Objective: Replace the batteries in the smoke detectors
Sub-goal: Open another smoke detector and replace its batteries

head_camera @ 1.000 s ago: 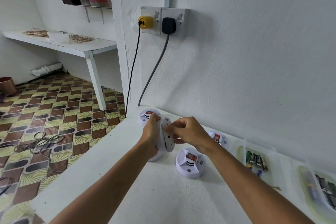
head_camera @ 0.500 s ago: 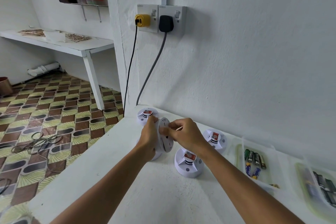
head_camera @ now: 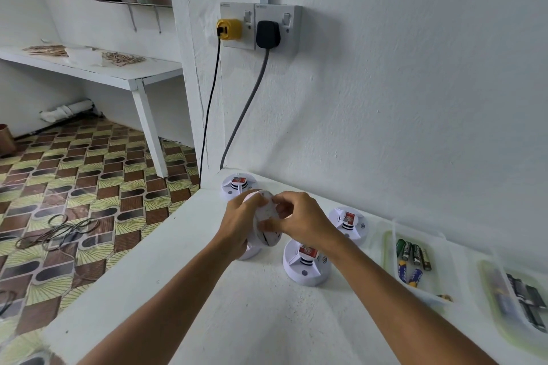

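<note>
A: What do the hands hold here?

B: A white smoke detector [head_camera: 264,221], tipped on edge above the desk [head_camera: 207,305] near its far left corner. The left hand [head_camera: 240,224] wraps round the body from behind; the right hand [head_camera: 299,218] has its fingers curled against the flat back face, at or near the rim. Both are clamped on it.

A: How should such a thing handle?

B: Judged as light, stiff moulded plastic, smooth and a little slippery. The rim is the safe hold; the back plate likely twists or pries off, so thin clips are the fragile part.

A: And the other units?

B: Three more detectors sit face up on the desk: one at the far corner [head_camera: 237,187], one just beside the right wrist [head_camera: 307,264], one nearer the wall [head_camera: 348,224].

A: Where are the batteries?

B: Loose cells [head_camera: 413,261] lie in a clear tray [head_camera: 427,295] to the right; a second tray [head_camera: 504,332] beyond holds dark items too blurred to name.

A: Is the detector open yet?

B: Cannot tell; the hands hide the seam
</note>
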### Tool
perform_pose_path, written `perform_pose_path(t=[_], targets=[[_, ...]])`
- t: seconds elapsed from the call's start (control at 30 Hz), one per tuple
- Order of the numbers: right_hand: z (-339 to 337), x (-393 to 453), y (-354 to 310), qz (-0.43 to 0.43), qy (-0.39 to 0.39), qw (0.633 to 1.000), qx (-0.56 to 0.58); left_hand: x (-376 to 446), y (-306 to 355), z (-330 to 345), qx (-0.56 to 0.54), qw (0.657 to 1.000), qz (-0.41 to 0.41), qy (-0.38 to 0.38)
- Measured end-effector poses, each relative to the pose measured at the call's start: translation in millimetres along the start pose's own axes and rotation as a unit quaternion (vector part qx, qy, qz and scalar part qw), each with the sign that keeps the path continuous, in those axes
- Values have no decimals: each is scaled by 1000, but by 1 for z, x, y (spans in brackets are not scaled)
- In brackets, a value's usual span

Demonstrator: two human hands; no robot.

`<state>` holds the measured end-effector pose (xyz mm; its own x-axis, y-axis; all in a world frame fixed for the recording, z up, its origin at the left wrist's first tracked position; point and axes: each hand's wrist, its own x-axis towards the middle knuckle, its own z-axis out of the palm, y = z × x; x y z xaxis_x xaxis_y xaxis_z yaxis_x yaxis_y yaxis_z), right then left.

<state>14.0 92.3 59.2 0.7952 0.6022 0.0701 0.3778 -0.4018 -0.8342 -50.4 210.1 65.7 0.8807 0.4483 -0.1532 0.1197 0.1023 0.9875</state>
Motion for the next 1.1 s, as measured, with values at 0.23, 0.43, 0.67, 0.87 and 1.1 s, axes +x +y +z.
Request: perform_pose_path(t=[0.23, 0.43, 0.67, 0.87, 1.1], targets=[[6, 2, -2, 1, 66, 997, 40, -4, 10, 5, -154, 981, -114, 16], [16, -4, -3, 0, 114, 990, 77, -6, 10, 9, -153, 984, -82, 48], [12, -4, -3, 29, 105, 990, 91, -6, 6, 10, -134, 986, -81, 50], [14, -7, -2, 43, 107, 991, 66, -6, -1, 14, -128, 988, -76, 52], [14, -8, 2, 42, 106, 991, 66, -1, -4, 16, -116, 989, -78, 40]])
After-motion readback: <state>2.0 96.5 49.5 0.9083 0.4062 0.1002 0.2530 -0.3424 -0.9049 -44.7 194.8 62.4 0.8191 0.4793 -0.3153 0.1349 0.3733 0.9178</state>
